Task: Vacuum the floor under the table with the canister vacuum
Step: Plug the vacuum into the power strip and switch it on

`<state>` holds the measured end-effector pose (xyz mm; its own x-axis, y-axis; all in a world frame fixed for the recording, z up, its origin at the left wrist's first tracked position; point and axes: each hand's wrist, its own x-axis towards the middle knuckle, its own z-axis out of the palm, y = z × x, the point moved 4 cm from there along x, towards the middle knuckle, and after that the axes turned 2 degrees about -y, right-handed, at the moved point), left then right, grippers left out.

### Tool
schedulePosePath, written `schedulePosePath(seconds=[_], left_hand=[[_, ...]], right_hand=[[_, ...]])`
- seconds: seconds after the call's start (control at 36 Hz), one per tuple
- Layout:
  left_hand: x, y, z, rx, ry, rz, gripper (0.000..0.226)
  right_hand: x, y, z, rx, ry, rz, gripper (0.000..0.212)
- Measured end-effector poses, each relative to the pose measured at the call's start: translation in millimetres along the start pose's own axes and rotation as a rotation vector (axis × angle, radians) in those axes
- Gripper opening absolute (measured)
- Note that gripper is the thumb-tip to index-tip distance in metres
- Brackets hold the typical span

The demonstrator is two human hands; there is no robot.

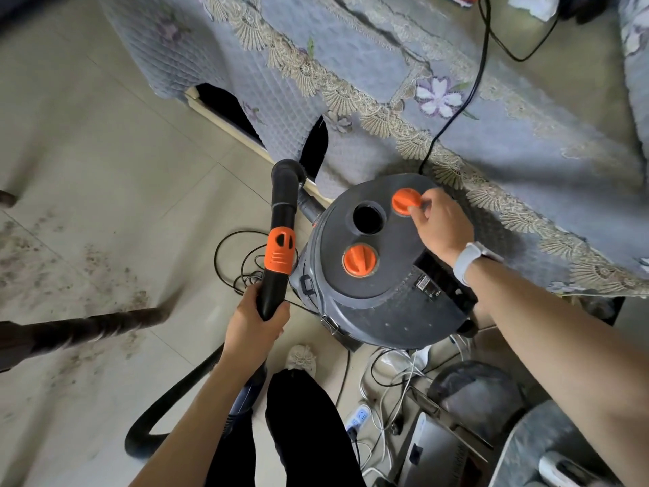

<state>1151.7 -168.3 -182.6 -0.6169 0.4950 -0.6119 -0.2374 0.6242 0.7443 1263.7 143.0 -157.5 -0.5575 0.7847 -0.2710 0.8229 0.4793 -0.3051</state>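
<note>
Head view: right hand (pixel 440 224) pinches orange knob (pixel 406 202) (label unreadable).

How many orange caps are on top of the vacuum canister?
2: one orange cap at the far edge, pinched by the right hand; another orange cap nearer, beside the open hole.

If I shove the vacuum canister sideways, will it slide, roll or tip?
The canister looks wide and squat, so it probably resists tipping. Whether it has wheels cannot be seen from above. The black hose and the thin cord lie curved on the floor, so they would likely flex and drag rather than hold it back.
</note>
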Motion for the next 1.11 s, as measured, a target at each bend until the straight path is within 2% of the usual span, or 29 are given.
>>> schedulePosePath(seconds=[0.11, 0.22, 0.39, 0.72, 1.0, 1.11], left_hand=[[3, 5, 5, 0.006, 0.003, 0.012, 0.023], [6, 10, 7, 0.001, -0.006, 0.023, 0.021], [9, 12, 10, 0.002, -0.007, 0.025, 0.019], [11, 11, 15, 0.027, 0.013, 0.010, 0.023], [10, 13, 9, 0.010, 0.021, 0.013, 0.018], [6, 11, 3, 0.005, 0.015, 0.010, 0.018]], right_hand=[[16, -1, 1, -0.125, -0.068, -0.028, 0.033], [23, -9, 1, -0.301, -0.053, -0.101, 0.033], [22, -10, 6, -0.282, 0.005, -0.015, 0.038], [19, -14, 8, -0.400, 0.067, 0.030, 0.041], [8, -18, 16, -0.351, 0.137, 0.132, 0.039], [-5, -16, 17, -0.136, 0.157, 0.184, 0.036]])
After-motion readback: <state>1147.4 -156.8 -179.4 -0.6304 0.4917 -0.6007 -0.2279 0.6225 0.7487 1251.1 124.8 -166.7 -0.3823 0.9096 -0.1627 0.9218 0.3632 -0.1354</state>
